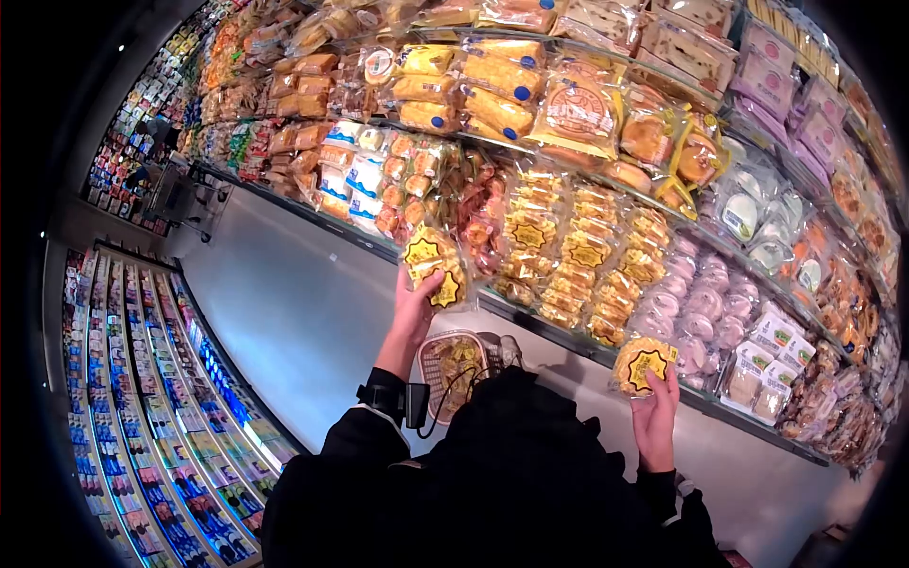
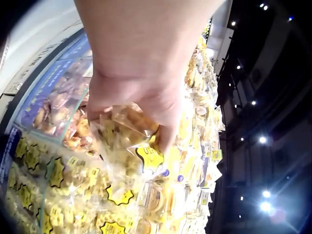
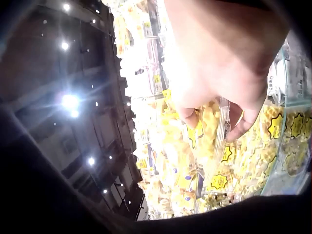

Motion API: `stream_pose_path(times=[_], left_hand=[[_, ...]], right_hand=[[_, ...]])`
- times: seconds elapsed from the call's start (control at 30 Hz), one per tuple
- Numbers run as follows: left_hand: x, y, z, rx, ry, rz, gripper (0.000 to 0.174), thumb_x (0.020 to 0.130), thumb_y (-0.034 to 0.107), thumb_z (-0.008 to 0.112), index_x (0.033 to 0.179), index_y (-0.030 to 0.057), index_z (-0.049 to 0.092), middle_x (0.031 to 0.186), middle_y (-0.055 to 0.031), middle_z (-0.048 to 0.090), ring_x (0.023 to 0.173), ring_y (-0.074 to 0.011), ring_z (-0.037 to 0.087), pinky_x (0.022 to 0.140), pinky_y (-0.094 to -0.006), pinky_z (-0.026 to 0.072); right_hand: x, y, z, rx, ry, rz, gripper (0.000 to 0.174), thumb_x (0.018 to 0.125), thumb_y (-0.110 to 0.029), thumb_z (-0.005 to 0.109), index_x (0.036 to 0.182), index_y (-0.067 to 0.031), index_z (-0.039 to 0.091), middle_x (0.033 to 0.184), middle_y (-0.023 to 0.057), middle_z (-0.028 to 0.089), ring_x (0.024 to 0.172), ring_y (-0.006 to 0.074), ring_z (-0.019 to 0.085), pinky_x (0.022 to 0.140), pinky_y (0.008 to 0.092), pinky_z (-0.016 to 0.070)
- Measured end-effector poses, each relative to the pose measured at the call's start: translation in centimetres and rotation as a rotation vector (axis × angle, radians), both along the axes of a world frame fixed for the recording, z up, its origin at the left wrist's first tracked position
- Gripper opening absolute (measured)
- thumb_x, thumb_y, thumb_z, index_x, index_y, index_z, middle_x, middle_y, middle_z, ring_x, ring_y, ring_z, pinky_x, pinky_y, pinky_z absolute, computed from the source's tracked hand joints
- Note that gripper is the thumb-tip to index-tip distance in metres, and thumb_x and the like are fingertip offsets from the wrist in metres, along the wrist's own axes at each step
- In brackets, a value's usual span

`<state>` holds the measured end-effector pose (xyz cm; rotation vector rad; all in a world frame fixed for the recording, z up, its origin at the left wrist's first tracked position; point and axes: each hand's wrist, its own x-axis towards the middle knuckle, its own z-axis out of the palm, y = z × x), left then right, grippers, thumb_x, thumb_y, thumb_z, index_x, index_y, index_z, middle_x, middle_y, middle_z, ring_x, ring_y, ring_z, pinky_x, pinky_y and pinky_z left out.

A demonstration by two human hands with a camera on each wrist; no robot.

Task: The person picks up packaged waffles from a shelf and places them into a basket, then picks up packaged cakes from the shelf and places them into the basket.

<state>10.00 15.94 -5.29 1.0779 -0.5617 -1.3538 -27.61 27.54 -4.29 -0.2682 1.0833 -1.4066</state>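
Observation:
In the head view my left hand [image 1: 411,310] grips a clear-wrapped baked snack [image 1: 428,254] with yellow starburst labels, thumb across its front. The left wrist view shows the same crinkled wrapper [image 2: 124,146] under that hand's fingers and thumb. Farther right, my right hand [image 1: 654,424] holds a second clear bag of yellow baked snack [image 1: 640,363], also with a starburst label, near the lower shelf's front edge. Its thumb and fingers pinch this bag [image 3: 209,129] in the right wrist view. Rows of matching packages [image 1: 584,254] lie on the shelf between the two hands.
A basket [image 1: 426,364] with similar packages inside stands on the floor below my left forearm. Bread and cakes fill the tiered shelves [image 1: 507,85] ahead. Another long display [image 1: 170,407] runs along the left, and a shopping cart [image 1: 194,204] stands far down the aisle floor [image 1: 284,275].

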Motion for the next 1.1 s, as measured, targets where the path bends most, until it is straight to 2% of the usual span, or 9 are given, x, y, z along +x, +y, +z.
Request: stream_pose_path(times=[0.23, 0.4, 0.5, 0.63, 0.73, 0.83, 0.93, 0.97, 1.1], left_hand=[[1.5, -12.1, -6.5, -0.037, -0.546, -0.198, 0.053, 0.079, 0.013, 0.077, 0.122, 0.0025, 0.048, 0.111, -0.0119, 0.064, 0.098, -0.0163, 0.063, 0.081, -0.0298, 0.0521], [1.7, -12.7, -6.9, -0.033, -0.908, -0.372, 0.064, 0.078, 0.016, 0.076, 0.131, 0.0000, 0.046, 0.112, -0.0180, 0.063, 0.098, -0.0260, 0.063, 0.085, -0.0345, 0.0503], [2.6, -10.9, -6.3, -0.278, -1.488, -0.261, 0.063, 0.079, 0.019, 0.076, 0.133, 0.0026, 0.047, 0.117, -0.0177, 0.058, 0.101, -0.0325, 0.059, 0.087, -0.0375, 0.0482], [1.0, -9.0, -1.9, -0.189, -1.364, -0.207, 0.044, 0.082, 0.014, 0.072, 0.121, 0.0009, 0.057, 0.112, -0.0159, 0.061, 0.097, -0.0279, 0.061, 0.085, -0.0351, 0.0495], [-4.2, -7.3, 1.4, -0.377, -0.944, -0.553, 0.049, 0.076, 0.010, 0.079, 0.120, 0.0017, 0.059, 0.112, -0.0112, 0.064, 0.097, -0.0186, 0.062, 0.077, -0.0295, 0.0516], [-10.9, -7.2, 4.0, -0.353, -0.641, -1.027, 0.087, 0.073, 0.015, 0.083, 0.144, 0.0078, 0.035, 0.135, -0.0106, 0.051, 0.112, -0.0194, 0.055, 0.090, -0.0331, 0.0474], [-15.0, -8.0, 2.6, -0.294, -0.654, -1.355, 0.049, 0.084, 0.013, 0.074, 0.128, 0.0047, 0.055, 0.104, -0.0057, 0.066, 0.093, -0.0111, 0.061, 0.080, -0.0269, 0.0493], [-15.9, -8.0, 2.7, -0.225, -0.691, -1.295, 0.029, 0.089, 0.013, 0.068, 0.115, 0.0015, 0.061, 0.090, -0.0009, 0.067, 0.084, -0.0057, 0.060, 0.072, -0.0233, 0.0488], [-18.6, -7.0, -2.3, -0.091, -0.353, -1.000, 0.025, 0.093, 0.010, 0.063, 0.114, -0.0010, 0.057, 0.093, -0.0008, 0.065, 0.083, -0.0051, 0.059, 0.067, -0.0215, 0.0486]], right_hand=[[4.4, -7.3, 1.0, -0.064, 0.073, -0.002, 0.047, 0.088, -0.008, 0.058, 0.132, -0.0050, 0.044, 0.125, 0.0082, 0.054, 0.114, 0.0218, 0.055, 0.096, 0.0386, 0.0469], [6.5, -8.9, 2.5, -0.056, 0.133, -0.054, 0.056, 0.083, 0.002, 0.062, 0.134, -0.0030, 0.039, 0.125, 0.0109, 0.054, 0.114, 0.0229, 0.057, 0.096, 0.0364, 0.0485], [6.6, -9.7, 3.0, 0.020, 0.089, -0.075, 0.076, 0.079, 0.012, 0.062, 0.142, -0.0032, 0.021, 0.132, 0.0157, 0.047, 0.114, 0.0265, 0.057, 0.096, 0.0379, 0.0495], [5.8, -9.9, 1.2, 0.006, -0.075, -0.061, 0.066, 0.079, 0.012, 0.063, 0.137, -0.0005, 0.033, 0.125, 0.0139, 0.053, 0.115, 0.0239, 0.057, 0.099, 0.0375, 0.0475], [4.9, -9.6, 1.1, 0.032, -0.068, 0.035, 0.052, 0.081, 0.005, 0.067, 0.128, 0.0019, 0.045, 0.114, 0.0111, 0.061, 0.108, 0.0199, 0.060, 0.095, 0.0336, 0.0481], [2.1, -8.7, 0.5, -0.242, 0.755, 0.611, 0.044, 0.080, -0.011, 0.075, 0.118, -0.0004, 0.055, 0.106, 0.0097, 0.064, 0.096, 0.0187, 0.063, 0.082, 0.0310, 0.0486], [1.7, -10.1, 3.5, -0.231, 1.013, 0.635, 0.045, 0.076, -0.011, 0.077, 0.115, -0.0014, 0.057, 0.103, 0.0125, 0.064, 0.095, 0.0245, 0.063, 0.082, 0.0323, 0.0483], [1.5, -10.2, 2.8, -0.342, 1.128, 0.444, 0.046, 0.074, -0.012, 0.077, 0.115, -0.0016, 0.057, 0.103, 0.0158, 0.062, 0.094, 0.0296, 0.063, 0.082, 0.0333, 0.0484], [-1.2, -9.8, 2.2, -0.264, 1.562, -0.011, 0.033, 0.077, -0.011, 0.075, 0.106, -0.0024, 0.059, 0.097, 0.0159, 0.063, 0.089, 0.0292, 0.062, 0.077, 0.0363, 0.0490]])
